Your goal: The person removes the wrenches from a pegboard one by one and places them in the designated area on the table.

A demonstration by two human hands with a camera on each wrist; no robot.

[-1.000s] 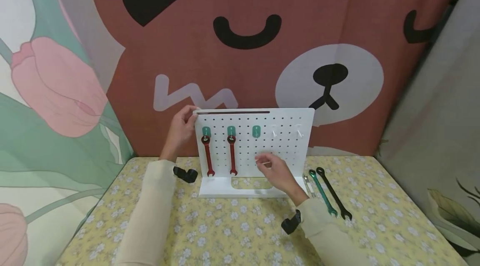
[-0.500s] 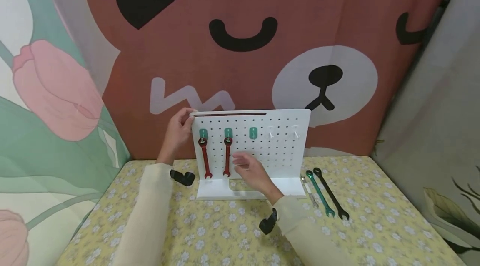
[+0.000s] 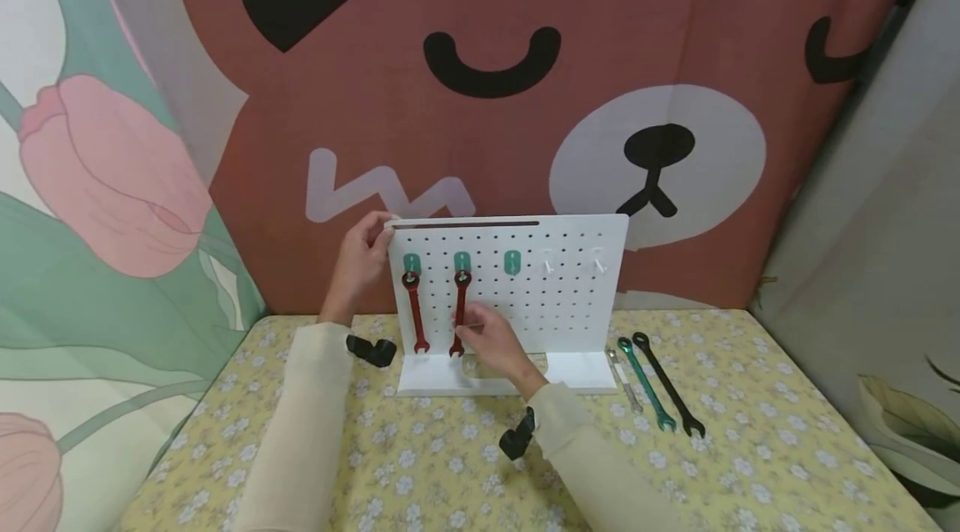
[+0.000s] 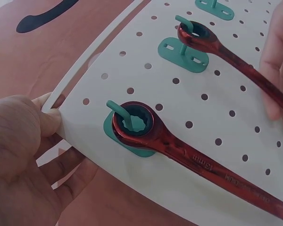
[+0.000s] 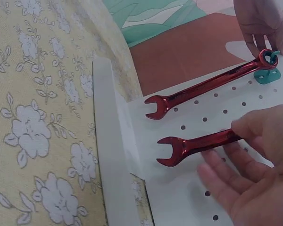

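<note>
A white pegboard (image 3: 555, 323) stands upright on its base, and my left hand (image 3: 362, 261) grips its upper left corner between thumb and fingers. Two red combination wrenches hang by their ring ends on green hooks. The outer red wrench (image 4: 198, 157) hangs straight near the left edge. My right hand (image 5: 259, 165) pinches the shaft of the inner red wrench (image 5: 198, 145), thumb on one side and fingers on the other. That wrench's ring is still round its green hook (image 4: 184, 54), and its open end tilts slightly left in the head view.
Right of these, a bare green hook (image 3: 512, 263) and two clear hooks (image 3: 597, 263) sit on the board. On the flowered tablecloth (image 3: 465, 465) lie a small silver wrench (image 3: 624, 382), a green wrench (image 3: 647, 383) and a longer black wrench (image 3: 669, 386). A bear-print curtain (image 3: 495, 148) hangs behind.
My right hand has moved left across the board and taken hold of the inner red wrench, whose lower end has swung slightly left. My left hand keeps its grip on the corner.
</note>
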